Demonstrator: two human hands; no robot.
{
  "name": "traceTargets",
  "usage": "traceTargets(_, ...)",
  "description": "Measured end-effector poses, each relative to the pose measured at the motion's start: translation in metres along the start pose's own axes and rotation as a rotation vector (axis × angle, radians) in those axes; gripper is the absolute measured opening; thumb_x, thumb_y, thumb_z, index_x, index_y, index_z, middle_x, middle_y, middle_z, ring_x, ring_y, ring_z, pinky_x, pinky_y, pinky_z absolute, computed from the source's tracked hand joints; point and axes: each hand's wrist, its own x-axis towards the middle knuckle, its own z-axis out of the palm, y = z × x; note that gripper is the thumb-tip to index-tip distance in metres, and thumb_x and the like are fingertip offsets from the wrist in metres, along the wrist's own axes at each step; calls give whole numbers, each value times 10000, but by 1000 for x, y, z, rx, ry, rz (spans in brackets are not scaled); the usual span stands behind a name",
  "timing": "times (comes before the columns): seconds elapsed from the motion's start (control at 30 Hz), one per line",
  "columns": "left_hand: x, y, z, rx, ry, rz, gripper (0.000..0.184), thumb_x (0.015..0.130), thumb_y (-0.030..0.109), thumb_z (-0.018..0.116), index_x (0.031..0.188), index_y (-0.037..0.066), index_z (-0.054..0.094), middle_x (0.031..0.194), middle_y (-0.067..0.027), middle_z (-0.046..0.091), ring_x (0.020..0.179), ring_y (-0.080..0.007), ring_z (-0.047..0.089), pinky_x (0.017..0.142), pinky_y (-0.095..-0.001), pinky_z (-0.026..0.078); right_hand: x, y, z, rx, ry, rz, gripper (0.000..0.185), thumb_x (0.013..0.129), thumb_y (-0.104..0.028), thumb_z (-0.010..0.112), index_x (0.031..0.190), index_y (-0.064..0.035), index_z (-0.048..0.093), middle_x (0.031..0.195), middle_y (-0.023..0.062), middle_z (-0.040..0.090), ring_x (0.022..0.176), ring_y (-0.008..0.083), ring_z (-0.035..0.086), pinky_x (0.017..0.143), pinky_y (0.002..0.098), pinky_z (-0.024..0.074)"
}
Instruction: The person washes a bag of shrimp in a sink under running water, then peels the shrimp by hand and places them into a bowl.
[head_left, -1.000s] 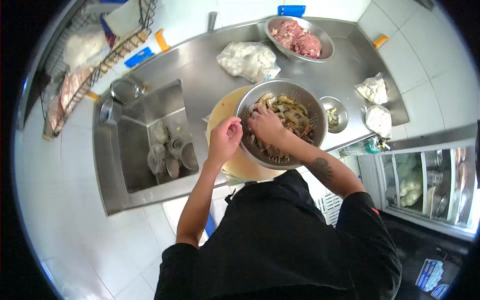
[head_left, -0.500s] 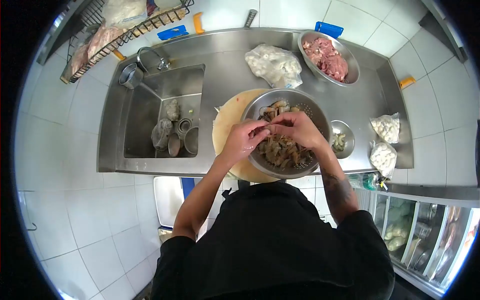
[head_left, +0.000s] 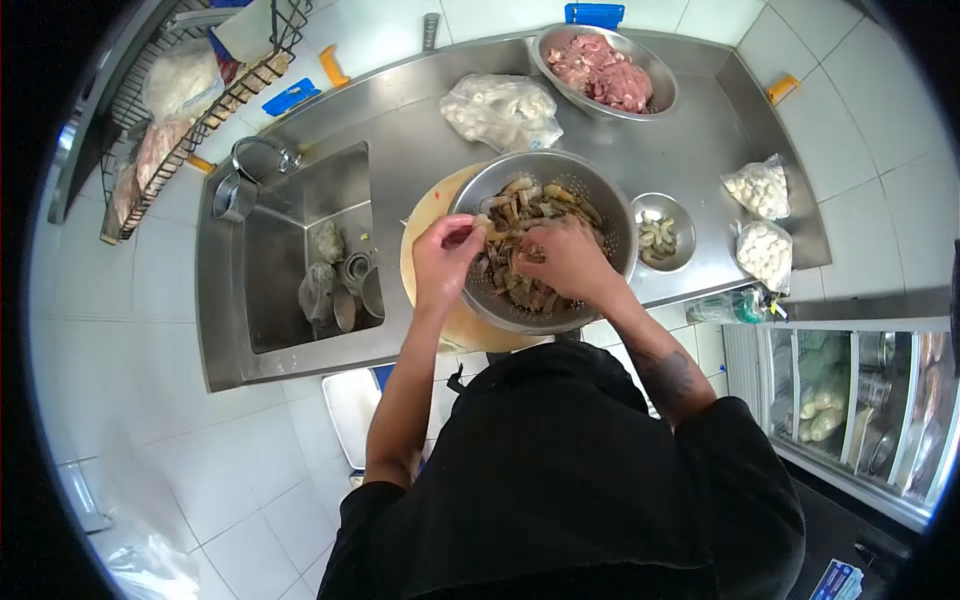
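A large metal colander (head_left: 622, 215) full of unpeeled shrimp (head_left: 530, 292) stands on a round cutting board (head_left: 424, 222). My left hand (head_left: 443, 262) is over the colander's left side, thumb and fingers pinched on a pale shrimp (head_left: 487, 226). Inside the colander my right hand (head_left: 570, 262) rests low over the pile, its fingers curled down among the shrimp; what they grip is hidden. Just right of the colander, a small metal bowl (head_left: 688, 232) holds several peeled shrimp (head_left: 657, 238).
Behind the colander lies a bag of white food (head_left: 502, 112), beside a metal bowl (head_left: 664, 92) of raw meat (head_left: 602, 74). Two white-filled bags (head_left: 760, 190) sit at the right. The sink (head_left: 262, 310) is at the left, below a wire rack (head_left: 225, 105).
My hands were together over the colander and have moved apart. The right one has dropped onto the shrimp, the left gone to the side. The camera view has shifted and turned slightly.
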Motion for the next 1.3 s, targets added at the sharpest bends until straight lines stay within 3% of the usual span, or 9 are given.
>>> traceTargets(0.07,4,-1,-5,-169,-97,-74,230,849,-22,722,1055,45,644,876,-6,650,764,-83,601,656,-238,512,-5,2,3,-218,115,-13,386,771,-209,782,1108,-40,701,1034,212,665,951,374,649,872,440,504)
traceTargets(0.17,-1,17,-1,-213,-224,-80,192,858,-41,704,1032,20,648,885,-11,657,760,-73,604,673,-231,520,-1,-4,-3,260,149,79,434,787,-233,770,1169,-50,675,1137,224,624,1002,397,618,911,426,490)
traceTargets(0.27,2,25,-6,-8,-449,-48,185,861,-69,685,1023,17,657,888,-16,669,768,-73,625,700,-233,533,0,3,-14,-2,250,-335,328,840,-202,715,1113,-23,682,1036,206,643,951,389,618,886,430,491)
traceTargets(0.37,6,29,-6,61,-521,-85,200,835,-71,710,1009,10,653,898,-15,667,792,-61,623,718,-217,524,-2,2,-29,-16,-78,-259,199,895,-147,652,1031,-4,678,949,170,647,918,362,607,861,446,470)
traceTargets(0.57,11,25,-7,-156,-538,-121,175,841,-56,717,996,-20,643,905,-50,687,823,-96,658,752,-250,556,-6,3,-31,79,4,-286,136,900,-128,641,900,5,668,871,171,642,895,384,592,810,467,474)
traceTargets(0.77,16,43,-16,-104,-591,-281,163,843,-1,727,983,-1,643,855,-81,675,714,-147,654,651,-268,530,-14,-12,-39,378,-88,4,174,926,-144,648,841,8,657,710,116,615,649,229,571,624,374,434)
traceTargets(0.97,19,17,-18,-626,-558,-607,188,815,3,731,972,9,627,818,-75,658,672,-133,602,622,-259,498,-17,-9,-48,642,-143,154,224,938,-177,648,847,27,661,666,3,581,662,85,523,587,299,405)
traceTargets(1.17,19,29,-33,-437,-447,-503,179,849,-4,706,992,19,600,842,-75,656,737,-139,640,644,-248,512,-15,22,-32,-11,-79,50,287,914,-261,700,895,25,689,714,111,653,677,160,607,652,332,476)
traceTargets(1.3,5,38,-11,-350,-521,-376,176,860,15,725,963,43,585,821,-49,642,756,-132,652,643,-260,524,-11,-11,-15,937,-110,322,227,928,-207,701,1037,-9,675,790,9,622,714,100,579,632,270,487)
